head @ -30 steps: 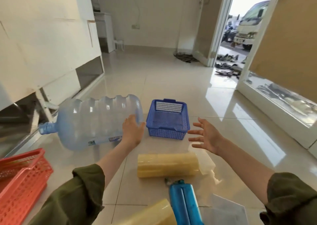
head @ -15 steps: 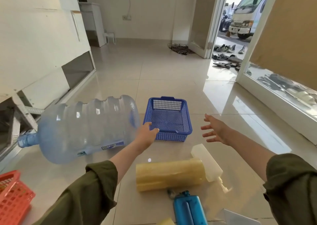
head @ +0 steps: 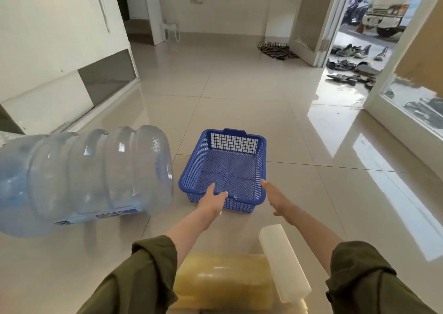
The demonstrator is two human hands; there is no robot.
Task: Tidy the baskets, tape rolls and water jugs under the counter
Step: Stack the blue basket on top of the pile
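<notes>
We look down on a glossy cream tile floor [head: 239, 102] that mirrors the daylight from an open doorway [head: 359, 38] at the far right, where shoes [head: 347, 50] lie scattered on the threshold. A striped mat [head: 275, 48] sits by the far wall. Along the left runs a white counter [head: 48, 38] with a dark opening [head: 107, 74] low in its base.

A blue mesh basket [head: 227, 160] stands on the floor before us. Our left hand [head: 212, 202] rests on its near rim, fingers over the edge; our right hand [head: 275, 197] is open and flat, touching the near right corner — we cannot tell whether either has a firm grip. Just left of the basket an empty water jug [head: 91, 174] lies on its side. Near us lie a yellowish tape roll [head: 223, 280] and, touching it on the right, a white roll [head: 282, 261].
</notes>
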